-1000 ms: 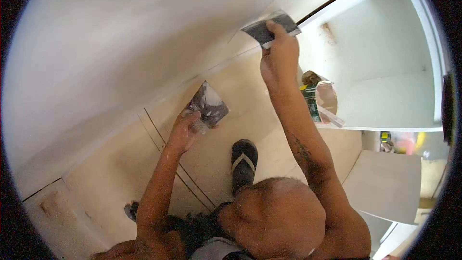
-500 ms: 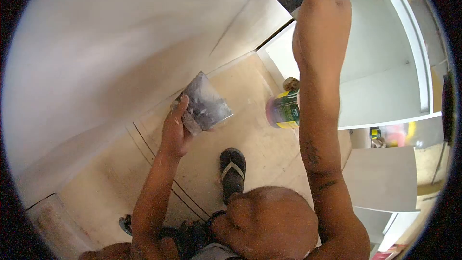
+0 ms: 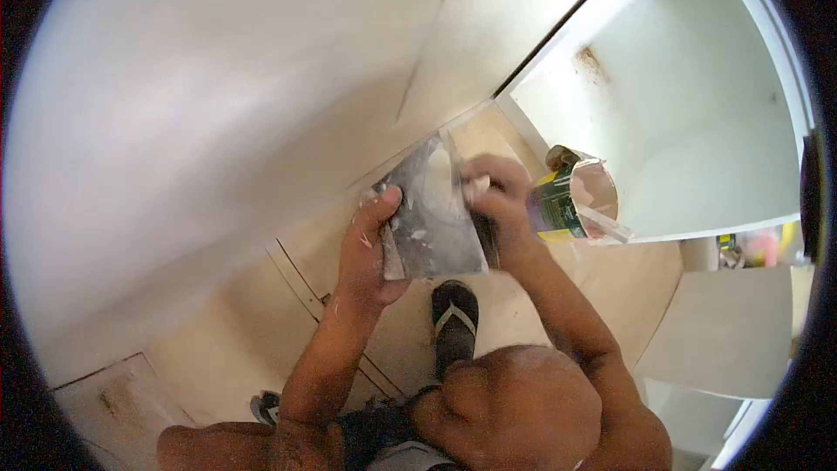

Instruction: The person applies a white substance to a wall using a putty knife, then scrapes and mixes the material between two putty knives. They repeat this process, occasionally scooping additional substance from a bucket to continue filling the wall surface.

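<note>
My left hand [image 3: 366,244] is closed around the near edge of a wide, flat putty scraper [image 3: 418,240], thumb on top. Its dark grey face carries smears of pale filler [image 3: 438,179]. My right hand [image 3: 501,201], blurred by motion, is at the scraper's right edge, closed on a second putty scraper [image 3: 485,240] seen nearly edge-on. To the right of that hand lies a green and yellow can [image 3: 558,205], tipped toward me, with pinkish filler inside and a pale flat stick [image 3: 604,222] across its mouth.
A smooth pale wall [image 3: 218,122] rises on the left. The open white cabinet [image 3: 689,113] stands at the right, with a grey panel [image 3: 724,327] below it. My sandalled foot [image 3: 455,318] rests on the beige floor [image 3: 523,314]. A brownish lump [image 3: 562,157] sits behind the can.
My right hand has come down from the upper wall to the left-hand scraper, bringing its own scraper. My left hand has shifted right and the can's mouth is now uncovered.
</note>
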Tool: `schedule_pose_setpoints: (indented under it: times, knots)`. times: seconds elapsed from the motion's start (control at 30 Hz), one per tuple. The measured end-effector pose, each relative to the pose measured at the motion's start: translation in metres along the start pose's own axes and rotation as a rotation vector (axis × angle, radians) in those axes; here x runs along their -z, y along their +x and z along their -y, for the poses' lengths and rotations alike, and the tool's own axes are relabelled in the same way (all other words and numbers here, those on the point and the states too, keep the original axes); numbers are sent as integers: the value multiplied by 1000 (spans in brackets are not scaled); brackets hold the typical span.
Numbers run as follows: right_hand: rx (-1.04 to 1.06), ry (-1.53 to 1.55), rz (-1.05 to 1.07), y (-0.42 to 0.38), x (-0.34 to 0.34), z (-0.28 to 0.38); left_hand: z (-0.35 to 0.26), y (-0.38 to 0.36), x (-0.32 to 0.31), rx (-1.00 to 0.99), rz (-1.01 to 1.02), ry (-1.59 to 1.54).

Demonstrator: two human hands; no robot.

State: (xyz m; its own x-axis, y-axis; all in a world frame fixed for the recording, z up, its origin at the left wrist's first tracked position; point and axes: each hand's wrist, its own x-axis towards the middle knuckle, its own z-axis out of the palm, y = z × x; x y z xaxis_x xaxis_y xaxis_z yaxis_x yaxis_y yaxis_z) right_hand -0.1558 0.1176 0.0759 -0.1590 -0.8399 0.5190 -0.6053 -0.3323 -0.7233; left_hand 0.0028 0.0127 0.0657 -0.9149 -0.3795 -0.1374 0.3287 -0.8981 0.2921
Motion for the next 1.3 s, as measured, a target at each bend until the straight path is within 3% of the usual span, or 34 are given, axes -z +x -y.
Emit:
schedule_pose_setpoints:
  times: [0.03,0.07,0.13,0.17,0.23,0.27,0.3,0.33,0.37,0.43,0.5,0.6,0.67,0.7,0.77,0.8,0.9,1.03,1.13,1.23,1.3]
  knots:
    - [146,-236,-234,-8,-3,-16,2,-1,4,15,3,13]
    - [146,-245,-253,-14,8,-23,6,5,14,-33,-36,91]
    - [-121,-498,-15,-22,36,-27,4,10,22,-85,-74,164]
    - [-125,-498,-20,-28,34,-26,0,11,24,-135,-49,172]
    - [-588,270,-703,-39,21,-10,-1,10,26,-183,-26,186]
    - [-697,723,-862,-40,17,2,2,8,30,-405,48,588]
    - [-701,727,-869,-36,13,13,2,5,30,-620,124,992]
    - [-804,1109,-777,-34,10,22,-7,9,18,-552,277,1135]
    - [-891,1488,-656,-35,8,26,-11,12,9,-544,275,1135]
    - [-964,1559,-603,-49,-1,16,-14,16,-3,-713,591,1651]
    - [-1058,1626,-534,-61,-3,-1,-13,14,-1,-666,508,1810]
    - [-1106,1373,-555,-69,4,-15,-23,6,22,-587,376,1993]
    - [-1129,1483,-614,-59,7,-21,-30,-3,34,-309,449,2446]
    - [-1149,1498,-605,-58,5,-28,-24,-9,44,-281,432,2451]
    - [-999,1290,-575,-59,-1,-49,-8,-23,69,31,524,2296]
    - [-1052,1170,-625,-64,-13,-70,-4,-25,72,52,518,2299]
    - [-1252,1126,-737,-77,-60,-145,10,-33,75,-70,329,2069]
    - [-1272,987,-674,-70,-114,-186,13,-41,80,-108,269,2015]
    - [-1274,1018,-756,-65,-138,-197,8,-46,83,-118,241,1985]
    - [-1205,1059,-803,-69,-153,-207,5,-49,84,-139,185,1943]
    - [-955,807,-684,-73,-163,-215,6,-52,85,-147,155,1929]
